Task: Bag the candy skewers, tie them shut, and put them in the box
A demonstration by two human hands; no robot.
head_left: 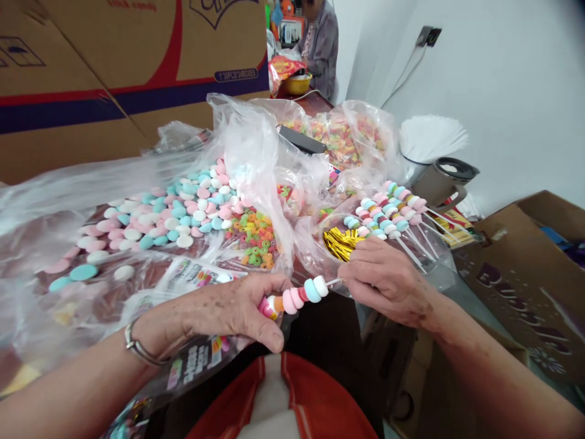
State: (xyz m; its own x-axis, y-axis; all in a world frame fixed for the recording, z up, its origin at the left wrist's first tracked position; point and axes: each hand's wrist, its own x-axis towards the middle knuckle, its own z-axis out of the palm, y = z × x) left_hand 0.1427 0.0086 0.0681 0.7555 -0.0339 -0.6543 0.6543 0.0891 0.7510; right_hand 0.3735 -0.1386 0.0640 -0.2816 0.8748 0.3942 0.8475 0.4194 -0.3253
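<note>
One candy skewer (299, 297) lies level between the two hands, low in the middle of the view, above the person's lap and just in front of the desk (320, 103) edge. It carries about five round sweets in a row: a white one and a blue one at the right end, then two pink ones, then an orange and yellow piece half hidden in the fingers. The left hand (233, 311) has its grip clamped on the left end of the candy skewer, thumb underneath and fingers curled over the top, along with a printed clear wrapper (196, 360) that hangs down below it. The right hand (386, 277) has its fingertips pinched together on the thin white stick that juts from the right end.

Just behind the right hand lies a bundle of gold twist ties (340, 242), and beyond it about five finished skewers (388, 213) lie side by side, sticks pointing right. To the left, a loose heap of pink, blue and white candy discs (169, 219) spreads over clear plastic, too many to count, with a small pile of coloured candy rings (253, 238) beside it. Further back stand bags of more rings (340, 137), a cup of white sticks (432, 140) and large cardboard boxes (119, 67). Another person (320, 42) sits at the far end.
</note>
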